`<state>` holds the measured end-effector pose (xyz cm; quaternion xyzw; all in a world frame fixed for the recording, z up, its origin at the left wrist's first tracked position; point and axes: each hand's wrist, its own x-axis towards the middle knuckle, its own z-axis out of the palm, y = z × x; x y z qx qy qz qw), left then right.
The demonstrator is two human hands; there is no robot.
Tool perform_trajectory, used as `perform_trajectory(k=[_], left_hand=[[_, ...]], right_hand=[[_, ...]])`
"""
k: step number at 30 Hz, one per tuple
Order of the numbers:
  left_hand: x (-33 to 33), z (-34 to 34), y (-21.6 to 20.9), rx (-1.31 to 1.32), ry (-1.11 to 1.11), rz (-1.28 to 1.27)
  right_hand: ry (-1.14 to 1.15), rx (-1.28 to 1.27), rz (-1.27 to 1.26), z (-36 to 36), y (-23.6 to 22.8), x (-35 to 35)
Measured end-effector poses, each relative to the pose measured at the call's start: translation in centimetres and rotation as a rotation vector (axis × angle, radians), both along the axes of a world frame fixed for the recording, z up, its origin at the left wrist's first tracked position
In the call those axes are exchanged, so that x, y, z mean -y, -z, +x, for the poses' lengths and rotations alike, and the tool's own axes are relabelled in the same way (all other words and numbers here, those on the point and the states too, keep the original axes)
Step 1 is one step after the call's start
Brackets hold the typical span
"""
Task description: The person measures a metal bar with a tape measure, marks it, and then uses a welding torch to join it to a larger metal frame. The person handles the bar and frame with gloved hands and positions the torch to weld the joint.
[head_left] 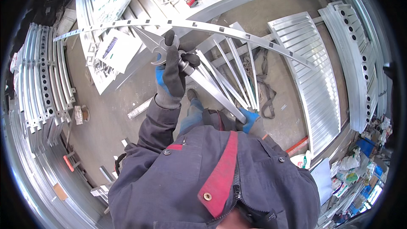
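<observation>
Silver metal makes up the spear, held aslant between left hand and right hand on the wearer's side of the strip. Its point appears just short of the strip; whether they touch, I cannot tell. Snagging looks the likeliest trouble: a swing outward could catch the tip or hooks on the strip and scratch either. A slack lower grip might let the shaft slip onto the bars, also this side of the strip, and fingers so near the hooks risk a nick. The left hand, nearer the strip, is raised, fingers curled about the spear's neck by the hooks, its forearm climbing steeply from a bent elbow. The right hand, farther from the strip, wraps the butt low beside the waist, its forearm mostly hidden by the jacket.
</observation>
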<state>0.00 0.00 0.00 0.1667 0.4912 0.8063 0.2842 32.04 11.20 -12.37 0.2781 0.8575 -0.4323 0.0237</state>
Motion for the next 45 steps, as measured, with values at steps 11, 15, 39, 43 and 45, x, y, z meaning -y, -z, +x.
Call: perform_trajectory(k=[11, 15, 39, 43, 45], left_hand=[[-3.5, 2.9, -4.5, -0.138, 0.094, -0.033], [-4.6, 4.4, -5.9, -0.125, 0.135, -0.015], [9.4, -5.1, -5.5, -0.138, -0.294, 0.281], [11.6, -2.7, 1.1, -0.007, -0.261, 0.038], [13.7, -3.2, 3.0, 0.070, -0.245, -0.126]], right_hand=[[0.146, -0.092, -0.069, 0.2, -2.2, -0.8], [0.113, -0.140, -0.077, 0.3, -3.2, -0.9], [-0.186, -0.325, 0.171, -20.5, -7.9, 7.3], [-0.255, -0.255, 0.198, -26.6, -8.1, 10.8], [-0.303, -0.149, 0.145, -29.3, -8.3, 12.7]])
